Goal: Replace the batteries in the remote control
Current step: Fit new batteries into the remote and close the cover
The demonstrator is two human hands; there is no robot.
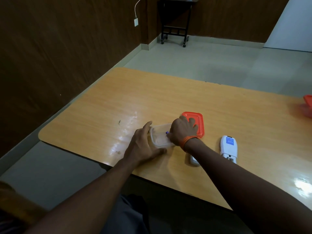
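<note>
1. We count two hands, the left hand and the right hand.
2. We see one clear container and one battery, only its purple end showing.
3. We count two red pieces: one red lid and a second red lid, blurred.
4. We find one white remote and one small white cover.
5. We see one table.

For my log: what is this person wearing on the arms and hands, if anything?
The left forearm and right forearm are bare, no sleeves in view; the left hand and right hand wear no gloves. An orange thread band circles the right wrist. No watch or ring is visible.
</note>
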